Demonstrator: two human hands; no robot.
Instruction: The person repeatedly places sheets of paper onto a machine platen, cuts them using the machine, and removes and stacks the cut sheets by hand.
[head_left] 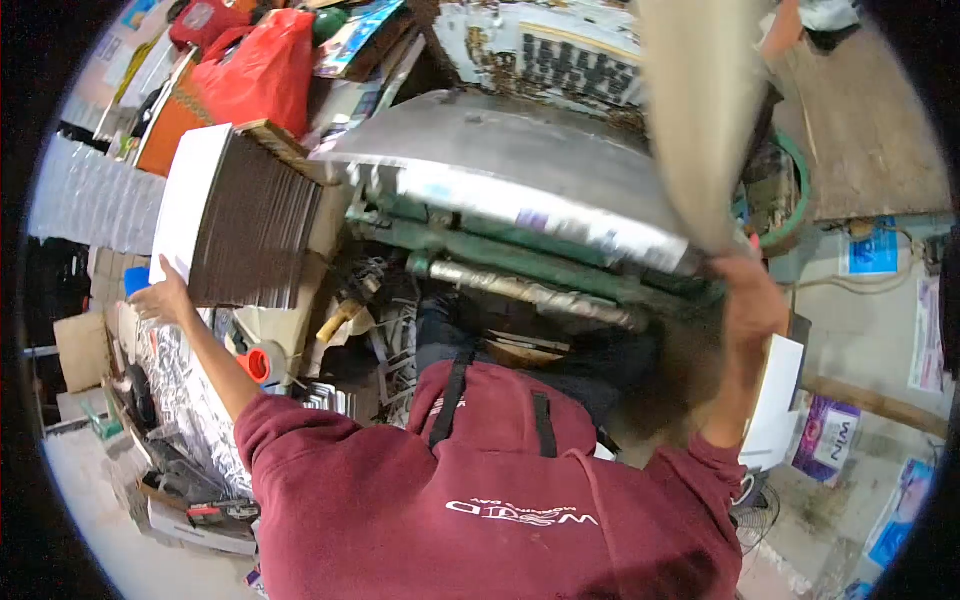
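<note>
My left hand point(165, 297), fingers spread, rests by the near edge of a tall stack of cardboard sheets point(255, 220) with a white top face. On the other side my right hand point(750, 298) is closed at the lower end of a pale cardboard sheet point(705, 100), which is blurred by motion and rises up out of view. Between my hands stands a green machine with a wide grey metal plate point(510, 140). A worn roller bar point(525, 292) runs below the plate's front edge.
A red plastic bag point(262, 75) lies beyond the stack. A roll of tape point(262, 362) with an orange core sits near my left forearm. White sheets point(775, 400) stand beside my right forearm. A wooden board point(870, 120) is at the far right.
</note>
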